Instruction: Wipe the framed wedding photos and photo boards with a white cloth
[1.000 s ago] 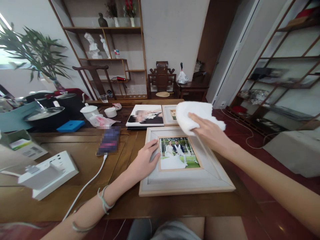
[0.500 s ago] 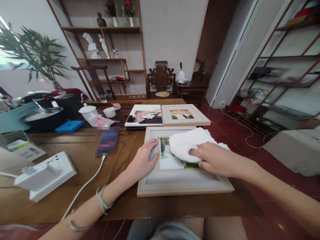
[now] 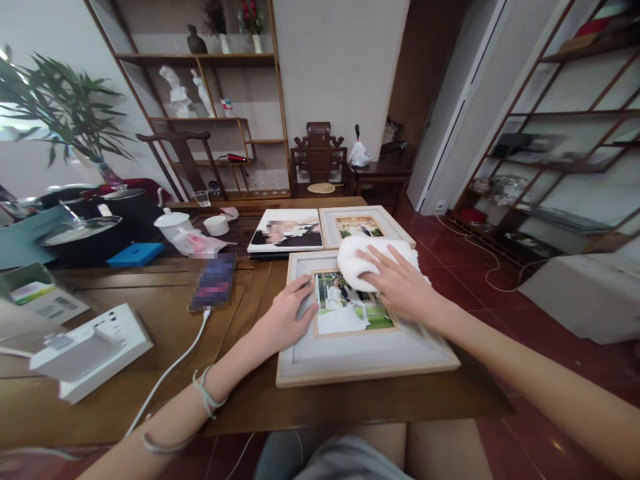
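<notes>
A picture frame (image 3: 345, 360) with a pale wood edge, a wide white border and a small wedding photo (image 3: 350, 308) lies flat near the table's front edge. My left hand (image 3: 287, 313) rests on its left side, fingers stretched out and thumb apart, the fingertips by the photo's inner rim. At the frame's upper right, a fluffy white cloth (image 3: 353, 263) is under my right hand (image 3: 400, 283). The fingers of that hand are spread over the bunched cloth and press it down. The cloth covers the photo's top right corner.
Behind lie a second frame (image 3: 397, 230) and a white-edged photo panel (image 3: 255, 233). To the left are a blurred-out phone (image 3: 215, 283) on a white cable, a power strip (image 3: 135, 333), a blue box (image 3: 135, 254), a white teapot (image 3: 173, 223) and dark pots (image 3: 83, 243).
My right hand has moved the cloth up toward the frame's far right edge, uncovering more of the photo. Its fingers are now spread over the cloth. My left hand stays on the frame's left side.
</notes>
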Demonstrator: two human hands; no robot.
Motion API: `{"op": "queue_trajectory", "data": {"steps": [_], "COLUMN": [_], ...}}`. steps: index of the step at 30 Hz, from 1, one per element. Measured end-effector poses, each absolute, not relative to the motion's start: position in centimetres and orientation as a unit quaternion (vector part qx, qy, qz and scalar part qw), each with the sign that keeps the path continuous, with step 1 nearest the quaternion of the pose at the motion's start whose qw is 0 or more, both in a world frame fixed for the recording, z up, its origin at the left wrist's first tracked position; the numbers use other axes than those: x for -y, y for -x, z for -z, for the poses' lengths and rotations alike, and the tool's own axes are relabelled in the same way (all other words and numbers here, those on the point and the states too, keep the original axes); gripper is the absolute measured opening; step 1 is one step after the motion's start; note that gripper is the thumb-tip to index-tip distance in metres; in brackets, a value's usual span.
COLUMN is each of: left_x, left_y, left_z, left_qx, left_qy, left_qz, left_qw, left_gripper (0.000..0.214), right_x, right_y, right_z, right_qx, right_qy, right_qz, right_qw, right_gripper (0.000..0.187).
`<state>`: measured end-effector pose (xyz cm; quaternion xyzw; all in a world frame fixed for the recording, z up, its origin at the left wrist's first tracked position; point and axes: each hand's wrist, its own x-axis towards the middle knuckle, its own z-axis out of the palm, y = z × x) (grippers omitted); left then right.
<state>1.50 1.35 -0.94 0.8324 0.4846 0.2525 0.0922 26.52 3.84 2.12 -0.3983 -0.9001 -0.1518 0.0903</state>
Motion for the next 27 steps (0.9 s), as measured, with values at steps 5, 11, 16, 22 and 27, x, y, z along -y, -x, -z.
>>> {"op": "queue_trajectory", "data": {"steps": [5,11,16,22,27], "left_x": [-1.4,-1.3,-1.4,-1.5,-1.6], "left_y": [-1.4,-1.5,-1.4,-1.2,-1.0], "left_z": [0.5,0.6,0.9,0.7,0.6], "left_qx": [-0.487,-0.49,-0.482,-0.472,-0.457], "left_qy": [-0.834,-0.829,-0.833,-0.844,-0.854], "left_qz": [-0.243,-0.258,-0.258,-0.236,-0.227], "left_qw": [0.087,0.08,0.086,0.097,0.097], "left_gripper": [0.04,0.043,0.04,0.041,0.04], "right_x": [-6.9,-1.7,6.2,7.5,1.3], "right_y": [-25.9,-26.2,-27.0,-26.4,-26.0], "right_z": [-1.9,-3.3,-5.7,-5.0,-2.3], "right_qx": [0.904,0.928,0.916,0.915,0.902], "right_qy": [0.391,0.369,0.396,0.395,0.42], "right_qz": [0.157,0.024,-0.061,-0.084,0.069], "right_qw": [0.074,0.042,-0.006,0.024,0.07], "right_gripper": [0.05,0.052,0.048,0.055,0.056]}}
